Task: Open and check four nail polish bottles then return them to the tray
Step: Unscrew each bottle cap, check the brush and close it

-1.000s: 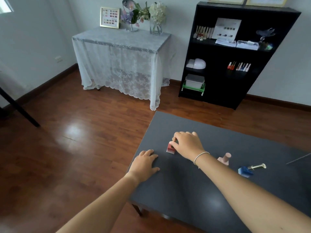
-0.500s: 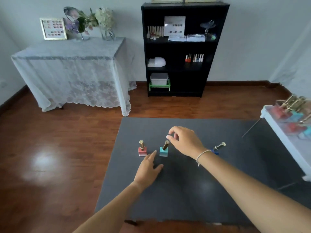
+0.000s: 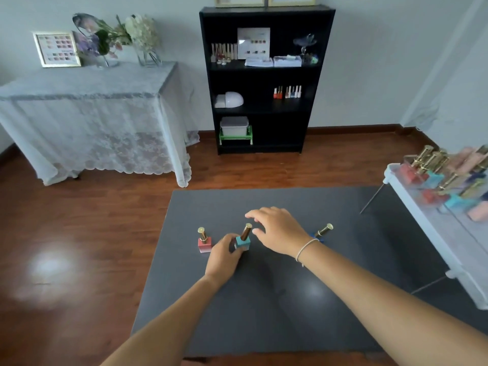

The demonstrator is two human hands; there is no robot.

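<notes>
A teal nail polish bottle point(image 3: 243, 240) with a gold cap stands on the dark grey table point(image 3: 264, 299). My left hand point(image 3: 224, 256) grips its square base from the left. My right hand point(image 3: 277, 229) hovers just right of the cap, fingers spread and holding nothing. A red bottle point(image 3: 204, 241) stands upright a little to the left. A blue bottle point(image 3: 322, 231) leans behind my right wrist, mostly hidden. The white tray point(image 3: 433, 233) at the right edge holds several more bottles.
A black bookshelf point(image 3: 266, 80) with polish bottles and a nail lamp stands against the far wall. A lace-covered table point(image 3: 89, 114) with flowers and a frame is at the back left. Wooden floor surrounds the dark table.
My left hand has slid forward from the table surface and closed on the teal bottle's base. My right hand has opened and stays beside the cap. The camera view has shifted slightly.
</notes>
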